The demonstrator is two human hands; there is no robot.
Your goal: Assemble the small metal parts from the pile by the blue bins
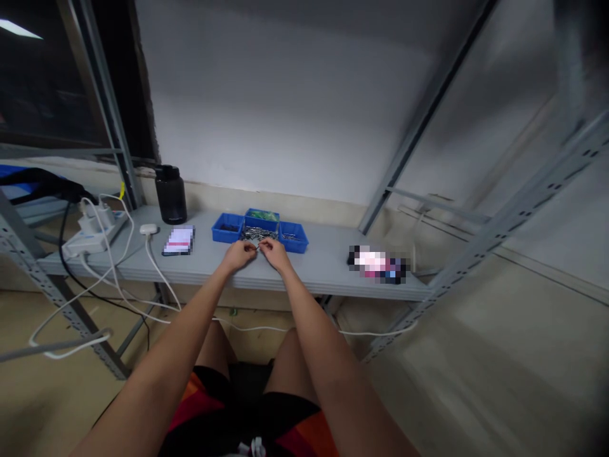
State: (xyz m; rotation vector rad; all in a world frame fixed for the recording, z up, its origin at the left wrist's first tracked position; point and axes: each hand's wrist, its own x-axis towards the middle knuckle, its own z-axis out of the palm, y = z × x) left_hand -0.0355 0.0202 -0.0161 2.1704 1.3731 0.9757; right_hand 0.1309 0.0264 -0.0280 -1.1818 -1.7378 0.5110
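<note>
My left hand [239, 256] and my right hand [275, 252] meet over the front of the grey shelf, fingers pinched. Between their fingertips is a small, thin dark piece [257, 248], too small to name. Just behind the hands lies a pile of shiny slender metal pieces [258, 233]. Around the pile stand three blue bins: the left bin [226, 237] holds small dark parts, the back bin [261, 223] something green in clear wrapping, and the right bin [295, 246] a few thin metal pieces. The hands partly hide the pile's front.
On the shelf [323, 270], a black bottle [171, 195], a lit phone [179, 241] and a white charger [148, 229] stand left. A power strip [95, 233] trails cables over the front edge. A blurred-out device [377, 263] lies right. Metal uprights [413, 120] frame the shelf.
</note>
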